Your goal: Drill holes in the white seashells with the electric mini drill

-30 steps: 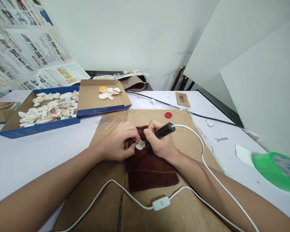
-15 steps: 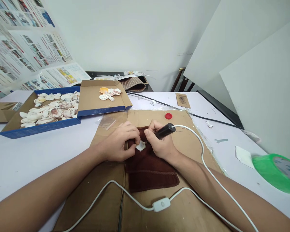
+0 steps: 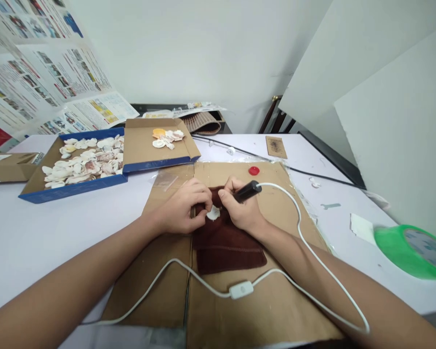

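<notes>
One worktop (image 3: 22, 232) carries flattened cardboard (image 3: 257, 315), and on that lies a dark brown cloth (image 3: 228, 259). Over the cloth, the right hand (image 3: 242, 211) grips a black corded tool (image 3: 249, 191), while the left hand (image 3: 187, 207) pinches a small white shell (image 3: 213, 213) close to the tool's tip.

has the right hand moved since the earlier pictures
No, not noticeably: judged against the red cap on the cardboard, the right hand stays in the same place.
</notes>
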### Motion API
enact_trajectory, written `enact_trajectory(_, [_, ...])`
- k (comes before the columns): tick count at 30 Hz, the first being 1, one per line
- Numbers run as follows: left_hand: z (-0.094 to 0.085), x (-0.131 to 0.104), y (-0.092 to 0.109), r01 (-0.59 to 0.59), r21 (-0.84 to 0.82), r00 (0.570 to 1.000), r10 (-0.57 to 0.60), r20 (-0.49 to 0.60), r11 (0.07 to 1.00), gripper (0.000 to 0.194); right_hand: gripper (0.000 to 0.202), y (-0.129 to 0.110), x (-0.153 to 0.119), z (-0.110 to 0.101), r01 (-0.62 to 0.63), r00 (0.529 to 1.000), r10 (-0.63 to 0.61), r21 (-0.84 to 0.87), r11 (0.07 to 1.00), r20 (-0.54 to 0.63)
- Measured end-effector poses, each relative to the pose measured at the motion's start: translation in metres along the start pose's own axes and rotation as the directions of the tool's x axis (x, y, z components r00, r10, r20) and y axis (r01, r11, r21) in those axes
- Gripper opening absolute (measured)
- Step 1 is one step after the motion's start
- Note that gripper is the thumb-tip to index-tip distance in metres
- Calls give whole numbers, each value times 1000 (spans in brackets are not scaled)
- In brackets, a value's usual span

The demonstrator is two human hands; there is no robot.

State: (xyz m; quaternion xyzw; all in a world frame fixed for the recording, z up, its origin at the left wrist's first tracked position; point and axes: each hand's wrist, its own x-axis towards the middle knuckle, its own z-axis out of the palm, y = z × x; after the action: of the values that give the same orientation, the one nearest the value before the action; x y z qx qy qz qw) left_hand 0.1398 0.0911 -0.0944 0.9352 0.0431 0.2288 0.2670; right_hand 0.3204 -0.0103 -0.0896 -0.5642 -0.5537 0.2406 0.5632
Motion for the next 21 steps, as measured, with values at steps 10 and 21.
enact_trajectory(10, [-1,1,1,33,-23,999,-33,18,999,12,31,0,2,1,-23,1000,23,46,999,-4])
enact_trajectory(21, [0,1,-2,4,-18,1000,-4,16,1000,14,32,3,2,0,-39,999,39,36,999,4])
